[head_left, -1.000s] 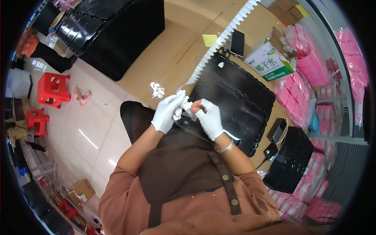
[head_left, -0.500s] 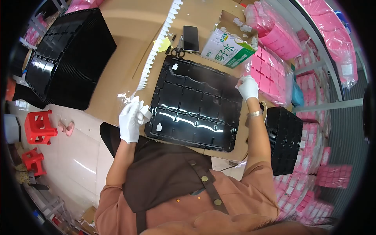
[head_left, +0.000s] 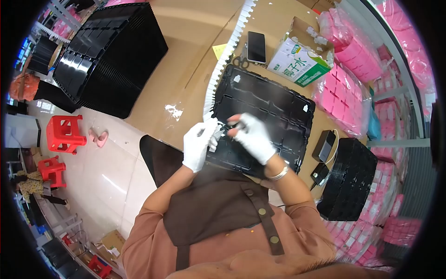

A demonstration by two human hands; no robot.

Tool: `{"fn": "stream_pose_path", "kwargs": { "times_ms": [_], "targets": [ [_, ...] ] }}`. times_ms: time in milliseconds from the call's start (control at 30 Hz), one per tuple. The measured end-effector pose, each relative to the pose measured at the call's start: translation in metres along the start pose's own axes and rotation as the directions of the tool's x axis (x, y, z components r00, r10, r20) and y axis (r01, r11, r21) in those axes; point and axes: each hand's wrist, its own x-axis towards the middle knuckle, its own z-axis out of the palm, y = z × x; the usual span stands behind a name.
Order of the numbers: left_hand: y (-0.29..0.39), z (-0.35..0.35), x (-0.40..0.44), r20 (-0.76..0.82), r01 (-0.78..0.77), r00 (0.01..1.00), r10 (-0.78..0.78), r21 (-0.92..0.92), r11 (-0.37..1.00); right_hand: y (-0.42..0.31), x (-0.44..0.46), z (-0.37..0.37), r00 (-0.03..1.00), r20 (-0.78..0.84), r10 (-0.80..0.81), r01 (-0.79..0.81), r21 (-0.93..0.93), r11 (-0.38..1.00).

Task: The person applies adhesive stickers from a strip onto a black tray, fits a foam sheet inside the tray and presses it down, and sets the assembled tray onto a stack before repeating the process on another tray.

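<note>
My left hand (head_left: pixel 197 145), in a white glove, pinches the lower end of a long strip of white stickers (head_left: pixel 224 63). The strip runs up across the table, its free edge notched. My right hand (head_left: pixel 255 140), gloved with bare fingertips, hovers over the tray close to the strip's end. Its fingers are blurred, so I cannot tell whether a sticker is between them. Beneath both hands lies a black plastic tray (head_left: pixel 278 99) with shallow compartments. One white sticker (head_left: pixel 237 79) is on its upper left corner and another (head_left: pixel 305 108) on its upper right. My hands hide the lower left part.
Tall stacks of black trays (head_left: pixel 125 60) stand at left and another black stack (head_left: pixel 348 179) at right. Behind the tray are scissors (head_left: pixel 240 61), a phone (head_left: pixel 256 47) and a carton (head_left: pixel 297 63). Pink trays in plastic (head_left: pixel 341 100) lie right. Red stools (head_left: pixel 66 133) stand on the floor.
My right hand has come from the tray's upper right corner to beside my left hand; a white sticker now shows at that corner. The view has shifted, and a person appears at the far left.
</note>
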Motion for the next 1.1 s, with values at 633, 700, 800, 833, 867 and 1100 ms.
{"fn": "stream_pose_path", "kwargs": {
  "times_ms": [633, 700, 800, 833, 867, 1100],
  "targets": [
    [-0.038, -0.042, 0.010, -0.167, -0.151, 0.971, 0.168, 0.111, 0.982, 0.029, -0.110, -0.097, 0.869, -0.476, -0.133, -0.023, -0.306, 0.952],
    [-0.052, -0.045, 0.010, -0.142, -0.164, 0.971, 0.190, 0.175, 0.971, 0.062, -0.134, -0.114, 0.904, -0.358, 0.232, -0.242, 0.015, 0.970],
    [-0.060, -0.045, 0.007, -0.125, -0.148, 0.976, 0.179, 0.220, 0.964, 0.076, -0.150, -0.098, 0.958, -0.267, 0.109, -0.274, -0.728, 0.628],
    [-0.059, -0.044, 0.007, -0.122, -0.151, 0.976, 0.179, 0.213, 0.965, 0.085, -0.149, -0.090, 0.943, -0.305, 0.130, -0.326, -0.781, 0.533],
    [-0.057, -0.043, 0.008, -0.124, -0.154, 0.976, 0.182, 0.204, 0.967, 0.089, -0.148, -0.085, 0.933, -0.343, 0.109, -0.346, -0.774, 0.529],
    [-0.064, -0.040, 0.010, -0.152, -0.151, 0.970, 0.187, 0.221, 0.964, 0.089, -0.138, -0.088, 0.915, -0.335, 0.225, -0.403, -0.734, 0.547]
  ]
}}
